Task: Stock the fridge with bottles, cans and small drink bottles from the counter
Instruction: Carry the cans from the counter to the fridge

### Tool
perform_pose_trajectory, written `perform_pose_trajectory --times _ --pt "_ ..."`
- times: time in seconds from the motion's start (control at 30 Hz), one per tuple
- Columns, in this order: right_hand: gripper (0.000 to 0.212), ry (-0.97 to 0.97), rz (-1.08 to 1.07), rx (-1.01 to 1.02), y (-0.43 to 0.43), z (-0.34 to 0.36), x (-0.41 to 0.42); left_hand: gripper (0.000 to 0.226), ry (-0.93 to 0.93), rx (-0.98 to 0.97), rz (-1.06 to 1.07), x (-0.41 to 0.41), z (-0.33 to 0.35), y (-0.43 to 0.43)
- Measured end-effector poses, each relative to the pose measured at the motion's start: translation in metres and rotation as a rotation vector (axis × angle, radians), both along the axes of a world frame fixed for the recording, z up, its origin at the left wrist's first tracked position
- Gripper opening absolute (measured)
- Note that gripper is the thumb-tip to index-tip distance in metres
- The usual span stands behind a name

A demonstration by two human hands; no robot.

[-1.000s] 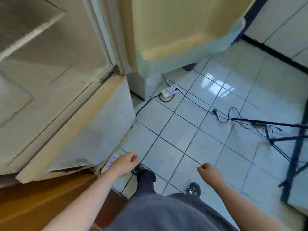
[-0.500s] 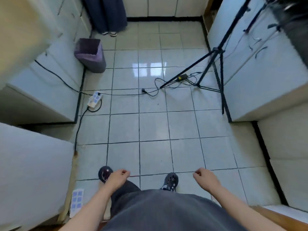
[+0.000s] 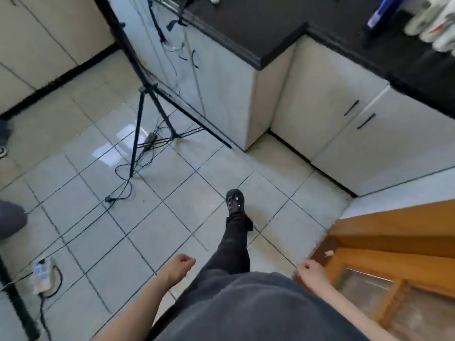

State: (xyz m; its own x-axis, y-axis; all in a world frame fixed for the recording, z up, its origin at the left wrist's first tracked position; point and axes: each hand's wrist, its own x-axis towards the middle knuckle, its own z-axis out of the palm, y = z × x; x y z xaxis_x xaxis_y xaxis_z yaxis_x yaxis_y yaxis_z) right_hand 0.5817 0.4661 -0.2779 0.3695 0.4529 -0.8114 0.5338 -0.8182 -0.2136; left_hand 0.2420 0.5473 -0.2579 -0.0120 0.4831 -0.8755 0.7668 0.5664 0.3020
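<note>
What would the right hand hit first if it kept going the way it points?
Likely the person's own forward leg: the right hand points toward it. Depth is unclear, so it might pass beside it and reach only the tiled floor.

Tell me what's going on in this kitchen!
A person is mid-step on the tiled floor, one shoe out in front, facing the dark counter. Some bottles stand at its far end. The left hand and right hand hang by the person's sides with fingers loosely curled, holding nothing. No drink has been picked up at this moment. A tripod with cables stands off to the left.
</note>
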Motion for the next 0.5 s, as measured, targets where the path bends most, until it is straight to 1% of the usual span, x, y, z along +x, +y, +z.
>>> perform_pose_trajectory --times 0.07,0.13,0.23,0.33,0.43,0.5 --pt "0.023 0.017 -0.114 0.012 0.014 -0.002 0.029 0.024 0.019 -0.026 -0.072 0.03 -0.013 0.051" --pt "0.018 0.009 -0.231 0.046 0.034 0.002 0.062 0.027 0.042 -0.01 -0.151 0.07 -0.025 0.108" --pt "0.02 -0.018 -0.372 0.066 0.072 0.016 0.118 0.034 0.048 0.041 -0.322 0.147 -0.032 0.199" --pt "0.023 -0.02 -0.486 0.095 0.115 0.039 0.168 0.033 0.008 0.114 -0.45 0.233 -0.014 0.278" --pt "0.024 -0.023 -0.594 0.21 0.16 0.058 0.207 0.029 -0.075 0.202 -0.575 0.315 0.01 0.341" --pt "0.022 -0.01 -0.649 0.288 0.187 0.072 0.227 0.021 -0.136 0.224 -0.62 0.361 0.025 0.37"
